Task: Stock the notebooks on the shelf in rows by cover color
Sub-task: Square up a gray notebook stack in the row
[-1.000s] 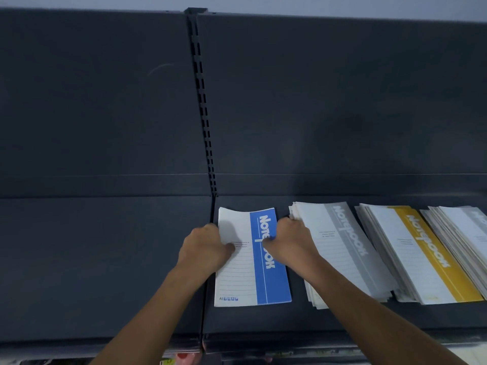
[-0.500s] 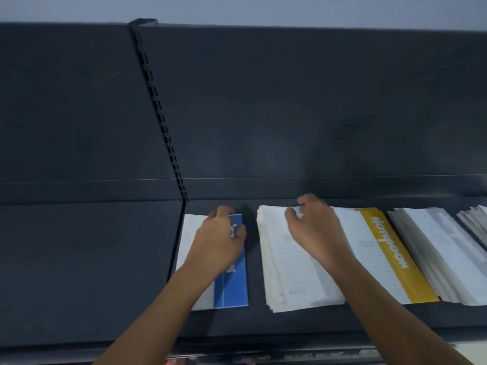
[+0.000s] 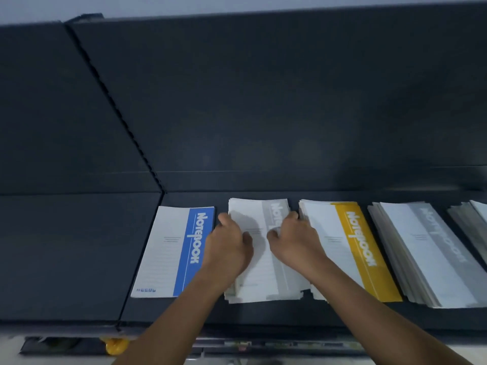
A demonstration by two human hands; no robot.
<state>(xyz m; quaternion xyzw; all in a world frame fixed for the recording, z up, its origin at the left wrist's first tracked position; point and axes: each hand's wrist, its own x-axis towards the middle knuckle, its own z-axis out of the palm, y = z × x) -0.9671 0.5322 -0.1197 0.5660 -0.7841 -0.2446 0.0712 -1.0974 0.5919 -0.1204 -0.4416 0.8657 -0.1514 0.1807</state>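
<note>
While both hands bracket it, the grey stack [image 3: 253, 283] lies flat on the shelf [image 3: 66, 254], long axis running near to far, directly ahead of the wrists. The left hand [image 3: 229, 246] grips the stack's left edge, fingers curled over the side, thumb on the cover. The right hand [image 3: 295, 241] grips the right edge toward the far corner in like fashion. The blue notebook [image 3: 174, 248] lies just left across a narrow gap. The yellow stack [image 3: 350, 246] lies just right, crowding the near corner; contact undetermined. Judgement: any squaring runs sideways, with little room rightward. Neither hand is nearer.
</note>
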